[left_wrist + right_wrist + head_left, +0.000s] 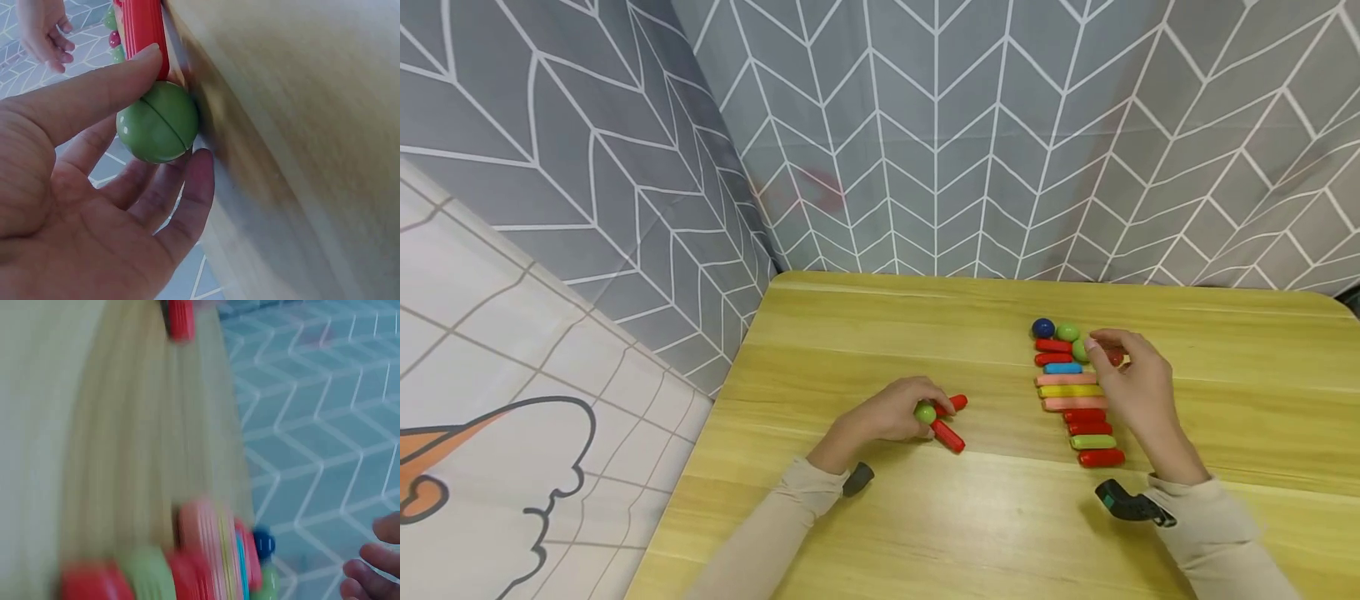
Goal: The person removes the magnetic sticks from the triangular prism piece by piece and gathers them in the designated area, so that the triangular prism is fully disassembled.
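My left hand [904, 408] curls its thumb and fingers round a green ball [158, 122] with a seam across it. The thumb tip lies against a grooved red stick [145, 31]. Two red sticks, one nearer [948, 436] and one farther [952, 405], lie beside that hand on the table. My right hand [1138, 379] hovers at the top of a column of coloured pieces, its fingers loosely bent with nothing seen between them. Close by its thumb are a green ball [1081, 350] and a partly hidden red ball [1116, 358]. The right wrist view is blurred.
The column holds red, blue, pink, yellow and green sticks, with a yellow stick [1069, 391] near its middle. A dark blue ball [1042, 328] and another green ball [1067, 332] sit at its far end. A patterned grey curtain [925, 167] hangs behind the wooden table [865, 333].
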Tool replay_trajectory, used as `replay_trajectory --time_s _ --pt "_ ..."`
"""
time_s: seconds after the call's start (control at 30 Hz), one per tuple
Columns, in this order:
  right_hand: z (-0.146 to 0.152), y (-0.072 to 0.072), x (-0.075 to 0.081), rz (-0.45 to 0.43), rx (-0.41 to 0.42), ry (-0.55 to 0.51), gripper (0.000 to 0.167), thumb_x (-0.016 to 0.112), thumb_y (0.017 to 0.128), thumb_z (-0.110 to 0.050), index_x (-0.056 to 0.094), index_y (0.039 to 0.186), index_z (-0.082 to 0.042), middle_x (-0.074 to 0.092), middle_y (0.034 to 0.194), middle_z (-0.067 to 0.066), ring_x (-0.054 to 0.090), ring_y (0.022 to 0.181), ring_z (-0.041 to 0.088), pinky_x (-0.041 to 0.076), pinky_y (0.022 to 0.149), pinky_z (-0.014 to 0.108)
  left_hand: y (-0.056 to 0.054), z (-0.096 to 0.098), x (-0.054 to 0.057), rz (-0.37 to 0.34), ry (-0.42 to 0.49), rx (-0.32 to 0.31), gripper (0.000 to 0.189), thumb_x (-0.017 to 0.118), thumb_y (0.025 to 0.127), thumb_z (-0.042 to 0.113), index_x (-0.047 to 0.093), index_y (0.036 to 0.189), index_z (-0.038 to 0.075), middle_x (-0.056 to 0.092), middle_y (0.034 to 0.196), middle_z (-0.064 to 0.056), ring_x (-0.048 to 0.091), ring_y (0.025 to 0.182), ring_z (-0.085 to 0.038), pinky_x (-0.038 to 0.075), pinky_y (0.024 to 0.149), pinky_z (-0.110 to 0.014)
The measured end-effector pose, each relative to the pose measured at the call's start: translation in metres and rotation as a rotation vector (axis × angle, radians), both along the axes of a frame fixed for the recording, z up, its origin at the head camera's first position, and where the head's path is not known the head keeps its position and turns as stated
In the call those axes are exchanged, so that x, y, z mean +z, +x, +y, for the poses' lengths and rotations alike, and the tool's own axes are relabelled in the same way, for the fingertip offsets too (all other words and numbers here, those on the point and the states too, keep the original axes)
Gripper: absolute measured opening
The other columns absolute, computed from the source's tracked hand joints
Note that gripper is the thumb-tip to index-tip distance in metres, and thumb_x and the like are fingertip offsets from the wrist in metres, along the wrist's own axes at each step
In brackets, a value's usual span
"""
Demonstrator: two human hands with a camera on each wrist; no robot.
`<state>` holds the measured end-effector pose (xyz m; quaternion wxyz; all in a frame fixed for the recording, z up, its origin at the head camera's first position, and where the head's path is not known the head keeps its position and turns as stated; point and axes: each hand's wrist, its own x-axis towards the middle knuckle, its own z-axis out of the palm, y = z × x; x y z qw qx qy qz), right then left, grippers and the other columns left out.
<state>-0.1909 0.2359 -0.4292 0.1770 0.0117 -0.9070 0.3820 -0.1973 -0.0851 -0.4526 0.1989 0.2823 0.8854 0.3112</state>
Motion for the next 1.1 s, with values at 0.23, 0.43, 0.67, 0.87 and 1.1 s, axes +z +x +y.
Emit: replay_trajectory --time_s 0.23,0.43,0.67,0.87,1.1 --pt "-0.034 0.009 -0.008 -0.094 0.217 -0.027 0.027 0.064 0.099 -0.021 0.068 0.118 -0.001 0.071 0.101 0.014 0.056 0.083 -0.008 0.051 0.065 0.017 0.001 0.002 0.001 -0.005 -0.023 0.055 0.043 0.081 0.081 0.006 0.071 0.122 0.018 0.063 0.125 -0.005 0.056 0.117 -0.022 0.045 0.103 -0.034" --pt "-0.061 0.013 -0.032 -0.116 0.338 0.033 0.021 0.072 0.092 -0.011 0.071 0.111 -0.001 0.073 0.095 0.008 0.064 0.085 0.014 0.052 0.071 0.022 0.001 0.004 -0.001 -0.002 -0.036 0.066 0.045 0.082 0.081 0.008 0.070 0.124 0.018 0.062 0.125 -0.005 0.056 0.116 -0.020 0.046 0.099 -0.029" --pt "-0.084 0.022 -0.049 -0.208 0.458 0.041 0.024 0.078 0.088 -0.015 0.073 0.107 -0.003 0.073 0.097 0.006 0.067 0.087 0.017 0.055 0.076 0.027 0.001 0.005 -0.002 -0.013 -0.048 0.061 0.046 0.083 0.082 0.011 0.070 0.125 0.019 0.063 0.122 -0.003 0.055 0.113 -0.018 0.046 0.095 -0.027" --pt "-0.101 0.025 -0.055 -0.175 0.519 0.065 0.025 0.083 0.083 -0.015 0.074 0.103 -0.005 0.068 0.092 0.003 0.056 0.077 0.010 0.047 0.067 0.021 0.000 0.006 -0.003 0.008 -0.058 0.056 0.047 0.083 0.082 0.013 0.069 0.126 0.020 0.063 0.121 -0.002 0.056 0.111 -0.017 0.047 0.096 -0.028" --pt "-0.113 0.028 -0.060 -0.124 0.509 0.068 0.019 0.081 0.083 -0.011 0.074 0.099 -0.006 0.066 0.095 0.004 0.055 0.081 0.011 0.045 0.069 0.022 0.000 0.006 -0.003 0.006 -0.066 0.061 0.049 0.084 0.082 0.013 0.069 0.127 0.021 0.063 0.121 -0.003 0.057 0.111 -0.017 0.047 0.097 -0.030"
